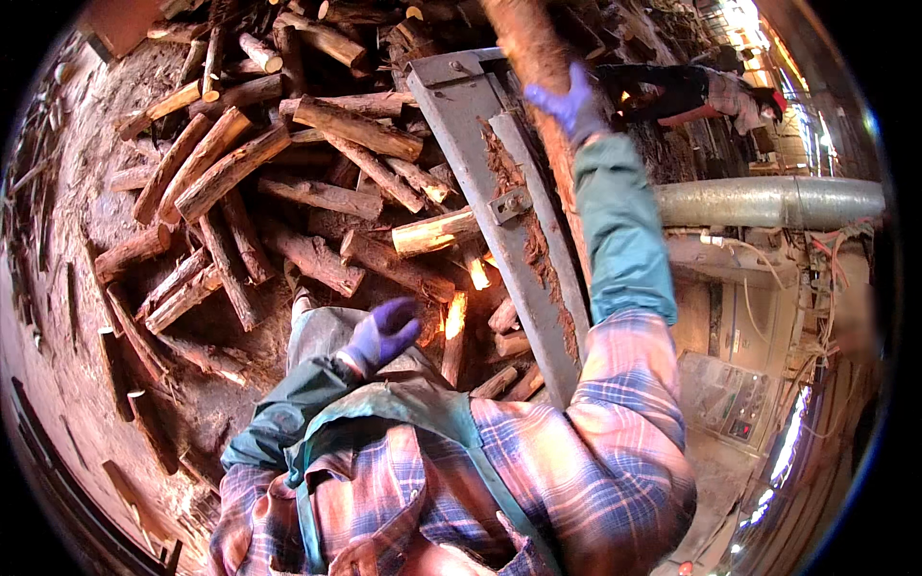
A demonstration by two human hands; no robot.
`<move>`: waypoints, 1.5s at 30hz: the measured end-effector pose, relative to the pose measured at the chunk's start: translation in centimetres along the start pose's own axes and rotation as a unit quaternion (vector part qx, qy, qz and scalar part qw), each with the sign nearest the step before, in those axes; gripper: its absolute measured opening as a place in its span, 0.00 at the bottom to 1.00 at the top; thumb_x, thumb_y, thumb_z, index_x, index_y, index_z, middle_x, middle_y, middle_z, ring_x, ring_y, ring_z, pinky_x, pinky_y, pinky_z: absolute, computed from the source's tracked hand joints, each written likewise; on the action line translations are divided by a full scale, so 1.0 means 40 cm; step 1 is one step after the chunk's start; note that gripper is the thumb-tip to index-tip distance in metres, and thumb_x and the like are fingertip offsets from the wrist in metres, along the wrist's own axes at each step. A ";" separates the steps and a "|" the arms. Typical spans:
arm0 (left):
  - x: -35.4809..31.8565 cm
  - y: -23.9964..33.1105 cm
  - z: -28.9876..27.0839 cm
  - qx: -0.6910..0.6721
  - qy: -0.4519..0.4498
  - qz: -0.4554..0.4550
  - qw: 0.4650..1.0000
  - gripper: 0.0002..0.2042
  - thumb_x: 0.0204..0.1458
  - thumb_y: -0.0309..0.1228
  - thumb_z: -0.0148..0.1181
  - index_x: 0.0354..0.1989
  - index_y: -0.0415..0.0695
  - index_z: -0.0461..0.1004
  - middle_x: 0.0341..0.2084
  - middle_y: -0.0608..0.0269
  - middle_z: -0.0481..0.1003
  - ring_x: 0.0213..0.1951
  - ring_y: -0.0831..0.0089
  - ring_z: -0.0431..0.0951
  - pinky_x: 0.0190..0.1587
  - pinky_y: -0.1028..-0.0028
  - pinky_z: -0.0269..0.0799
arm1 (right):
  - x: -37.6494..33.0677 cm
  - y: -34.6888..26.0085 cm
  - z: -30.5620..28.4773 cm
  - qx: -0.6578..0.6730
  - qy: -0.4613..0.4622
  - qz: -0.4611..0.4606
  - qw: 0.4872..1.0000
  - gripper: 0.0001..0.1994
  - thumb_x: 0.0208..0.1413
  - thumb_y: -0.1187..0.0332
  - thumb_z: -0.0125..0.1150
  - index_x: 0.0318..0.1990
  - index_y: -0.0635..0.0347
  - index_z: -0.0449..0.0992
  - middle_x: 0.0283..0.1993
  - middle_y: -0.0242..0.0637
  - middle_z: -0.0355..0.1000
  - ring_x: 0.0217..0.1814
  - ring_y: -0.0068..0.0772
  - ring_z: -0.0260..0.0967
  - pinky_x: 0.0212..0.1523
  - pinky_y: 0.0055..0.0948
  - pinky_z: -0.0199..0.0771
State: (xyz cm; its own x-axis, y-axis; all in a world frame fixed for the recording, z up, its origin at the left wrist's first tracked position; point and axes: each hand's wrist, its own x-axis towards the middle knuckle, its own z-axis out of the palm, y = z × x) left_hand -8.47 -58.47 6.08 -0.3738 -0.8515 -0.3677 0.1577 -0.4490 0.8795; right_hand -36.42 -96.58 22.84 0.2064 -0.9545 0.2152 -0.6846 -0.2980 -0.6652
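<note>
My right hand point(573, 106), in a purple glove, reaches forward over a long bark-covered log point(534, 50). Its thumb is stretched across the bark and the fingers are spread, so the hand seems to lie against the log rather than wrap round it. That log runs along the right side of a grey metal machine frame point(449, 123) with bark scraps in its channel. My left hand point(382, 336), also gloved in purple, hangs in front of my body. Its fingers are a little bent, the thumb stands apart, and nothing shows in it.
Many cut logs point(235, 173) lie heaped on the floor to the left and ahead. At right run a thick silver pipe point(768, 202), hoses and a control panel point(740, 427). Another person point(725, 96) is at the far right, beyond the machine frame.
</note>
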 end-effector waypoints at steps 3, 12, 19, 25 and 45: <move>-0.053 -0.119 0.025 0.073 -0.047 -0.057 0.995 0.25 0.56 0.35 0.62 0.58 0.35 0.66 0.49 0.52 0.75 0.51 0.69 0.74 0.55 0.70 0.70 | -0.037 0.186 -0.010 -0.150 0.028 -0.006 0.988 0.50 0.39 0.46 0.76 0.64 0.70 0.60 0.59 0.58 0.67 0.60 0.50 0.66 0.63 0.41 0.64; 0.051 0.042 -0.026 0.132 0.010 -0.017 0.991 0.23 0.55 0.36 0.62 0.55 0.35 0.70 0.48 0.52 0.76 0.50 0.69 0.76 0.54 0.71 0.71 | -0.087 0.176 -0.082 -0.117 0.122 -0.134 0.976 0.27 0.49 0.58 0.70 0.52 0.67 0.72 0.48 0.48 0.73 0.49 0.42 0.71 0.52 0.39 0.71; 0.050 -0.228 -0.158 0.049 0.045 -0.088 0.994 0.20 0.55 0.36 0.63 0.51 0.37 0.71 0.46 0.55 0.78 0.48 0.69 0.76 0.52 0.70 0.71 | -0.143 -0.273 0.566 0.115 -0.031 -0.184 0.976 0.19 0.52 0.66 0.66 0.50 0.62 0.74 0.45 0.42 0.75 0.47 0.39 0.72 0.51 0.35 0.72; 0.040 -0.139 -0.394 -0.055 0.111 -0.222 0.967 0.24 0.55 0.40 0.60 0.56 0.40 0.70 0.44 0.52 0.78 0.46 0.66 0.78 0.50 0.69 0.72 | -0.265 -0.011 1.130 0.137 -0.362 0.168 0.907 0.27 0.46 0.58 0.71 0.52 0.64 0.73 0.45 0.46 0.76 0.47 0.41 0.74 0.50 0.36 0.74; 0.098 -0.304 -0.768 -0.197 0.432 -0.351 0.807 0.13 0.59 0.22 0.53 0.52 0.34 0.71 0.43 0.55 0.77 0.45 0.71 0.78 0.50 0.73 0.73 | -0.122 0.802 1.867 -0.260 -0.588 0.257 0.721 0.64 0.25 0.47 0.81 0.71 0.54 0.44 0.69 0.54 0.56 0.69 0.52 0.57 0.67 0.40 0.60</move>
State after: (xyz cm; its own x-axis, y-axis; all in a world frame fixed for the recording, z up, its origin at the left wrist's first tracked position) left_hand 16.23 -64.68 -15.33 0.2536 -0.1453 -0.9563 0.5257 -0.8092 0.2623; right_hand -7.20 -102.22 -52.95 0.0723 -0.3773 -0.9232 -0.9887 -0.1493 -0.0164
